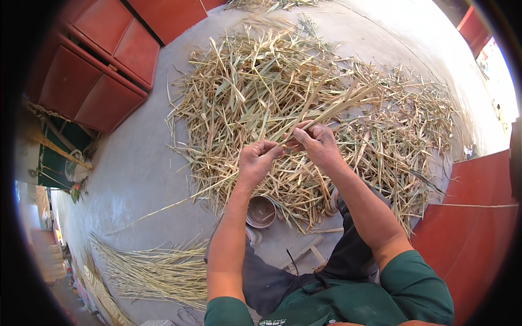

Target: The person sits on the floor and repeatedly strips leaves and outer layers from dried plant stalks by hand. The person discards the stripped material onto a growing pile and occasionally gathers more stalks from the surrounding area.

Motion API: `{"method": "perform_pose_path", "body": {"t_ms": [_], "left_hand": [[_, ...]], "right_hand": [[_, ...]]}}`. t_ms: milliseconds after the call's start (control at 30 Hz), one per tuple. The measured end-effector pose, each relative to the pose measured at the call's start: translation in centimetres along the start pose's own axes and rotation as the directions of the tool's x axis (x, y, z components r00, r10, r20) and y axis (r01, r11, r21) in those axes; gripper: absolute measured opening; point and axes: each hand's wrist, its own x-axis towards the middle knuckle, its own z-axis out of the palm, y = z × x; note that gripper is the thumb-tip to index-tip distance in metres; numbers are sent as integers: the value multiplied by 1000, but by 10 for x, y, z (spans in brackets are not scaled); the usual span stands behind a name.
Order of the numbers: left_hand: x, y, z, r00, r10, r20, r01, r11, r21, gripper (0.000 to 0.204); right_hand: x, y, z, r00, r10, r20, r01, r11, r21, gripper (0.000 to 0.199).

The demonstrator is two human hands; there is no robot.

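Red panelled cabinets (100,73) stand at the upper left, with a broom (54,146) near them. Below, thin pale stalks (157,271) lie side by side in a loose bundle on the grey floor (141,163). Farther right, a long stalk (157,212) slants up over the floor to the person's left hand (258,160), whose thumb and fingertips are pinched together on it. A round container (261,212) sits below, just right of the left forearm (231,239). Close beside the left hand, the right hand (318,144) has its thumb and fingers closed on the stalk's leafy end, where dry leaf blades (348,103) fan out up and to the right. Beneath both hands spreads a wide heap of dry leaves (261,98), reaching well to the right. Red panels (473,233) stand along the far right.
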Motion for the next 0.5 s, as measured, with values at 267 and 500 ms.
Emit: {"method": "perform_pose_path", "body": {"t_ms": [267,500], "left_hand": [[5,21,-68,922,55,-383,-48,998,28,27],[-6,13,-38,786,618,11,-365,450,815,31]], "right_hand": [[-5,-4,-11,995,80,-56,-79,997,23,19],[0,-9,1,986,164,-37,-157,976,153,26]]}}
